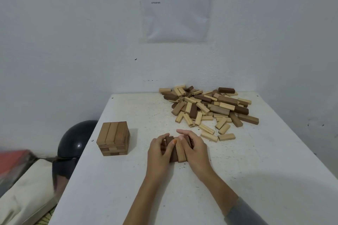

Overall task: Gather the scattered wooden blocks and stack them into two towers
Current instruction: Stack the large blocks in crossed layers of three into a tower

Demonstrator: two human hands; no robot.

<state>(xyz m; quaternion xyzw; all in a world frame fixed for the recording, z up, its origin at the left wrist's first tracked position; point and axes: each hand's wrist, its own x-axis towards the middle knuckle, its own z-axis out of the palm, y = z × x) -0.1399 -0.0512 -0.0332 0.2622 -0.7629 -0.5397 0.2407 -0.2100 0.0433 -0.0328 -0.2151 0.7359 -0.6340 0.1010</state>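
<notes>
A short tower (113, 139) of brown wooden blocks, a few layers high, stands near the white table's (113, 188) left edge. A loose heap of light and dark blocks (208, 106) lies at the far right by the wall. In the middle, a row of blocks (178, 150) lies side by side on the table, dark and light ones together. My left hand (160, 153) grips the row's left side with curled fingers. From the other side my right hand (195, 149) holds the row, its fingers curved over the blocks' far end.
A printed instruction sheet (177, 5) hangs on the white wall behind the table. A dark helmet (73, 144), a cream cloth bag (27, 193) and a red object (14, 159) lie left of the table, below its edge.
</notes>
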